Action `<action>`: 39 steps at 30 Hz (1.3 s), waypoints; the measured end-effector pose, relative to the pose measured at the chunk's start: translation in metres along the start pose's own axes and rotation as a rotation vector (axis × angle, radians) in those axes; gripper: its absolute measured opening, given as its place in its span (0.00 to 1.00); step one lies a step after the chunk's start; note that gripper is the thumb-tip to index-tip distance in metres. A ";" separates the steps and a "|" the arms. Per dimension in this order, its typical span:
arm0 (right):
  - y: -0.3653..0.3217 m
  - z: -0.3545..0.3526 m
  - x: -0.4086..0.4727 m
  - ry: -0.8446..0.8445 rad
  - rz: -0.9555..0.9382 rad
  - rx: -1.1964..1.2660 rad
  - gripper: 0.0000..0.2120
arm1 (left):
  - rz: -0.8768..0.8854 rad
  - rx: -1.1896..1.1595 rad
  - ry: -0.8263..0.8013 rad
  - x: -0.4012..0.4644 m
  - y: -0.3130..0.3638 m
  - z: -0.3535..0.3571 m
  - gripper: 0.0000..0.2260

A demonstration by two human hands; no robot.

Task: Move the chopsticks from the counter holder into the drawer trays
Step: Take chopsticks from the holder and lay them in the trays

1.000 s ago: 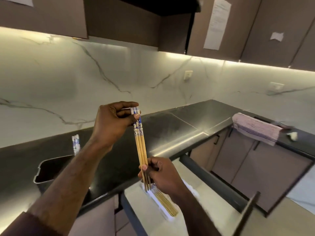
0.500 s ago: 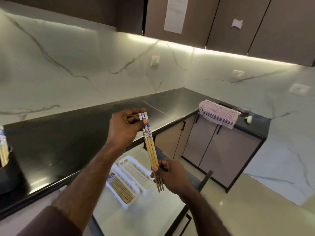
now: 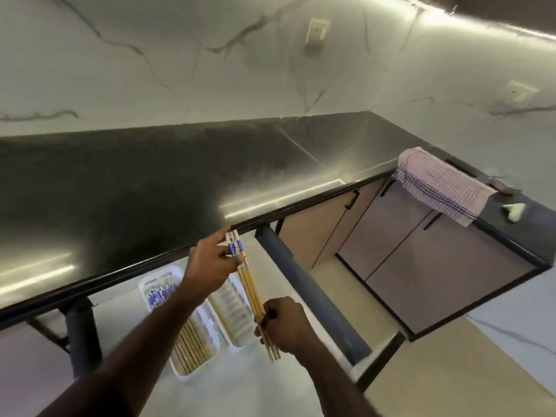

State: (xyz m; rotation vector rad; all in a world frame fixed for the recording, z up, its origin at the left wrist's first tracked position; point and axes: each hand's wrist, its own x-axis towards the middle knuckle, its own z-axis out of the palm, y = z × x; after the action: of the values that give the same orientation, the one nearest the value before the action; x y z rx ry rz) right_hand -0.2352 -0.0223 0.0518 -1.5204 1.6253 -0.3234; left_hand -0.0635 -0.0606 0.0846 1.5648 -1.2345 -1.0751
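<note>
Both hands hold a small bundle of wooden chopsticks (image 3: 250, 288) with blue-and-white patterned tops. My left hand (image 3: 210, 266) pinches the patterned top ends, my right hand (image 3: 284, 322) grips the thin lower ends. The bundle hangs tilted over the open drawer (image 3: 240, 380) below the counter edge. In the drawer lie two white trays side by side: the left tray (image 3: 207, 350) holds several chopsticks, the right tray (image 3: 231, 311) looks empty and sits right under the bundle. The counter holder is out of view.
The black counter (image 3: 135, 191) runs across the view, with its front edge just above the drawer. A striped towel (image 3: 442, 183) hangs over the counter at the right. Closed cabinet doors (image 3: 421, 251) stand below it. The drawer's dark side rail (image 3: 310, 290) lies right of my hands.
The view has tilted down and the hands have lowered the bundle below the counter edge, toward the trays. The holder at the left has left the view.
</note>
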 end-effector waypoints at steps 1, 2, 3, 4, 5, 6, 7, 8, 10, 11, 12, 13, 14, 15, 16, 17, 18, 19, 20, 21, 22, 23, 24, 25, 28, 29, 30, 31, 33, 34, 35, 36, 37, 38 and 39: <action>0.003 0.002 0.009 -0.023 0.026 -0.006 0.10 | -0.032 0.037 0.000 0.007 -0.010 0.003 0.31; 0.006 0.004 0.021 -0.054 0.051 -0.014 0.10 | -0.057 0.079 0.003 0.013 -0.019 0.007 0.34; 0.008 0.007 0.030 -0.082 0.074 -0.022 0.10 | -0.064 0.129 0.003 0.019 -0.027 0.010 0.34; 0.010 0.010 0.040 -0.110 0.097 -0.027 0.10 | -0.057 0.191 0.000 0.024 -0.036 0.014 0.32; 0.013 0.012 0.050 -0.139 0.124 -0.027 0.10 | -0.047 0.248 -0.005 0.028 -0.043 0.018 0.29; 0.015 0.015 0.058 -0.161 0.153 -0.029 0.09 | -0.043 0.288 -0.011 0.030 -0.050 0.022 0.25; 0.017 0.017 0.067 -0.185 0.176 -0.034 0.09 | -0.047 0.302 -0.017 0.033 -0.058 0.026 0.24; 0.020 0.019 0.076 -0.211 0.187 -0.044 0.09 | -0.065 0.305 -0.023 0.036 -0.067 0.030 0.24; 0.026 0.026 0.095 -0.251 0.195 -0.067 0.09 | -0.112 0.311 -0.025 0.041 -0.085 0.033 0.27; 0.027 0.029 0.101 -0.256 0.206 -0.072 0.08 | -0.130 0.327 -0.036 0.043 -0.093 0.035 0.29; 0.029 0.033 0.111 -0.264 0.217 -0.073 0.08 | -0.151 0.362 -0.049 0.045 -0.102 0.036 0.30; 0.030 0.038 0.121 -0.269 0.232 -0.077 0.07 | -0.167 0.405 -0.065 0.048 -0.109 0.037 0.30; 0.032 0.044 0.130 -0.271 0.244 -0.085 0.07 | -0.189 0.467 -0.089 0.052 -0.115 0.037 0.30; 0.035 0.051 0.140 -0.271 0.254 -0.102 0.09 | -0.196 0.531 -0.110 0.056 -0.122 0.038 0.29; 0.039 0.058 0.149 -0.272 0.260 -0.132 0.12 | -0.206 0.592 -0.133 0.059 -0.128 0.038 0.27; 0.046 0.067 0.160 -0.279 0.269 -0.155 0.14 | -0.211 0.640 -0.151 0.063 -0.134 0.039 0.26; 0.055 0.077 0.171 -0.283 0.268 -0.175 0.15 | -0.217 0.687 -0.167 0.066 -0.139 0.040 0.25; 0.058 0.083 0.178 -0.284 0.268 -0.200 0.15 | -0.219 0.734 -0.184 0.068 -0.143 0.041 0.24; 0.054 0.085 0.178 -0.278 0.259 -0.224 0.14 | -0.221 0.777 -0.200 0.070 -0.147 0.043 0.23; 0.045 0.084 0.173 -0.272 0.255 -0.236 0.13 | -0.220 0.820 -0.212 0.071 -0.150 0.044 0.23; 0.041 0.084 0.170 -0.272 0.244 -0.262 0.11 | -0.214 0.862 -0.227 0.073 -0.155 0.046 0.23; 0.036 0.084 0.168 -0.274 0.226 -0.304 0.09 | -0.198 0.913 -0.246 0.074 -0.159 0.047 0.23; 0.034 0.085 0.167 -0.272 0.199 -0.348 0.08 | -0.175 0.966 -0.265 0.075 -0.163 0.048 0.24; 0.035 0.087 0.166 -0.267 0.178 -0.390 0.09 | -0.159 1.017 -0.278 0.076 -0.167 0.049 0.26; 0.039 0.095 0.163 -0.227 0.106 -0.468 0.13 | -0.145 1.170 -0.299 0.080 -0.175 0.049 0.28; 0.040 0.097 0.162 -0.205 0.094 -0.486 0.14 | -0.134 1.217 -0.301 0.081 -0.176 0.050 0.29; 0.042 0.100 0.162 -0.204 0.075 -0.489 0.13 | -0.129 1.251 -0.305 0.082 -0.178 0.051 0.29; 0.043 0.100 0.162 -0.189 0.061 -0.474 0.09 | -0.134 1.274 -0.312 0.083 -0.179 0.052 0.30; 0.046 0.105 0.156 -0.161 0.072 -0.417 0.08 | -0.159 1.307 -0.349 0.085 -0.182 0.055 0.31; 0.044 0.106 0.155 -0.092 0.058 -0.423 0.13 | -0.171 1.322 -0.370 0.086 -0.183 0.057 0.32; 0.043 0.109 0.154 0.019 0.001 -0.431 0.14 | -0.179 1.336 -0.383 0.086 -0.185 0.058 0.32; 0.045 0.113 0.153 0.024 -0.049 -0.447 0.11 | -0.181 1.350 -0.390 0.087 -0.185 0.059 0.32; 0.047 0.118 0.154 0.010 -0.046 -0.492 0.07 | -0.180 1.361 -0.395 0.087 -0.186 0.060 0.31; 0.048 0.122 0.156 0.014 -0.020 -0.508 0.07 | -0.176 1.371 -0.401 0.087 -0.185 0.060 0.31; 0.049 0.125 0.155 0.012 -0.019 -0.525 0.11 | -0.174 1.382 -0.407 0.088 -0.185 0.061 0.30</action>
State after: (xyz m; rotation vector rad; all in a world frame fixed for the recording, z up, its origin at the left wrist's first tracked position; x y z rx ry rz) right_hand -0.1613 -0.1071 -0.1191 -1.9193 1.7942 0.0980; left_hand -0.0623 -0.1251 -0.1187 2.5238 -2.4319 -0.5800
